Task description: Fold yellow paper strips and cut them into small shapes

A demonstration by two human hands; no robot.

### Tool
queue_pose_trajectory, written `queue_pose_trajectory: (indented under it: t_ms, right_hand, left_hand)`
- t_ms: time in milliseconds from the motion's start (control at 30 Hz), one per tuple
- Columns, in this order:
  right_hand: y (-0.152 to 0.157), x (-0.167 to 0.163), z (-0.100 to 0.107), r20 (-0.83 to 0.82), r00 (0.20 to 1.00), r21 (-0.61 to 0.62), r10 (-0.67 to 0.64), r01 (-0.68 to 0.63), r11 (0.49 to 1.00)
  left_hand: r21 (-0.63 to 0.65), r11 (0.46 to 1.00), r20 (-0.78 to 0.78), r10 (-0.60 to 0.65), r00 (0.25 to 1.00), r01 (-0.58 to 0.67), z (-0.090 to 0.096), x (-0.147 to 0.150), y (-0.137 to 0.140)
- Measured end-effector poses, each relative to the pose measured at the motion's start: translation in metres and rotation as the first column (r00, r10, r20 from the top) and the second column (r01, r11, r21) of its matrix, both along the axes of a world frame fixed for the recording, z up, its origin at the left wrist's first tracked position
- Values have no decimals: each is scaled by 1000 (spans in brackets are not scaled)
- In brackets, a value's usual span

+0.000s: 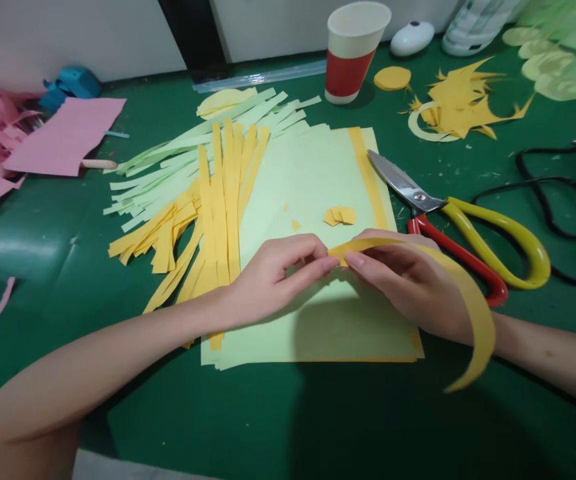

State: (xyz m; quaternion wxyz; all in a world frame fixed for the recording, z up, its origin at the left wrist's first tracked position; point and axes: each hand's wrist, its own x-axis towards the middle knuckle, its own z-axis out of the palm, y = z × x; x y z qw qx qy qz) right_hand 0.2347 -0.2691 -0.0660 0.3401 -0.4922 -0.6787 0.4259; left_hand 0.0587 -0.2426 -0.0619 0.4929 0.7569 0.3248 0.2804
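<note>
Both my hands pinch the near end of a yellow paper strip (475, 310), whose long tail curls over my right wrist. My left hand (283, 273) has its thumb and fingertip closed on the strip's end. Just beside it, my right hand (403, 280) grips the same strip between thumb and fingers. Below them lies a stack of pale green paper sheets (288, 193). A small folded yellow paper piece (339, 215) rests on the stack beyond my fingertips. Left of my left hand, several straight yellow strips (225, 200) lie across the stack's edge.
Scissors (421, 197) with red and yellow handles lie right of the stack. Pale green strips (168, 167) fan out at left. A paper cup (351, 60) stands behind, near yellow scraps (463, 100). Pink paper (68, 133) is at far left, a black cord (543, 180) at right.
</note>
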Motion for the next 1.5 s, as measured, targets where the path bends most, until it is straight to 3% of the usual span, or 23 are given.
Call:
queue_pose_trajectory:
  t_ms: [100,300,467,700,933,1300,1500]
  right_hand:
    - [1,4,-2,57,997,13,51,-52,999]
    - [1,7,-1,-53,974,63,220,-217,974]
    - [1,8,6,-41,971,-29,235,-237,971]
    - [2,8,-1,-49,971,-1,236,-236,972]
    - [1,6,-2,-74,975,-53,208,-212,976]
    - [1,7,5,42,986,-20,162,-162,987]
    - [4,6,0,-81,959,10,270,-270,963]
  left_hand:
    - [40,998,7,-41,999,40,1,0,1]
    - [64,984,61,-172,983,168,0,-2,1]
    - [76,981,45,-183,982,180,0,-4,1]
    - [93,988,-23,-125,992,126,2,-2,0]
    - [203,969,-65,-127,990,138,0,-3,-2]
    - [118,989,-8,-89,996,90,0,-1,0]
    - [3,984,32,-180,983,180,3,-3,1]
